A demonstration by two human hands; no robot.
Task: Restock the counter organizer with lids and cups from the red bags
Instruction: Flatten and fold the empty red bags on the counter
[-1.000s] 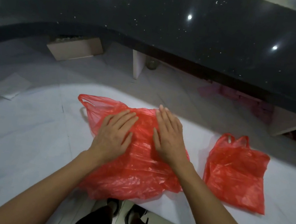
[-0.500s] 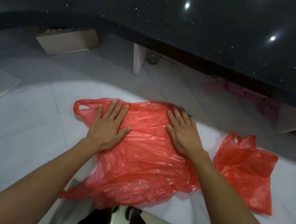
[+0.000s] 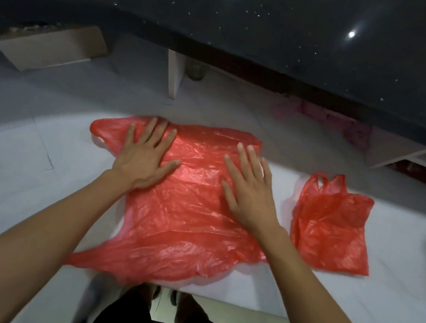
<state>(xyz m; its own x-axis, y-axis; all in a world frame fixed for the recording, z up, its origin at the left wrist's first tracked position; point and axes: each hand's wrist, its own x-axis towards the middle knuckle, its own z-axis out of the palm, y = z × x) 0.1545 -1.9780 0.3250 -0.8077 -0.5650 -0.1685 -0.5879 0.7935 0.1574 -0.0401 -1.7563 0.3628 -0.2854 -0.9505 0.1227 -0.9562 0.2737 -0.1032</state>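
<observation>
A large red plastic bag (image 3: pixel 187 213) lies spread flat on the white counter surface (image 3: pixel 7 184) in front of me. My left hand (image 3: pixel 145 156) presses on its upper left part with straight, spread fingers. My right hand (image 3: pixel 248 192) presses flat on its right part, fingers also straight. A smaller red bag (image 3: pixel 332 227), flat and crumpled with its handles pointing away from me, lies to the right, apart from both hands. No lids, cups or organizer are in view.
A raised black speckled countertop (image 3: pixel 282 32) runs across the back. Under it are a cardboard box (image 3: pixel 51 49), a white divider (image 3: pixel 174 74), a glass jar (image 3: pixel 196 72) and pink items (image 3: pixel 335 122). My feet (image 3: pixel 165 295) show below the counter's near edge.
Both hands have slid apart across the large bag, the left going left and the right going right, and the bag has flattened and spread wider.
</observation>
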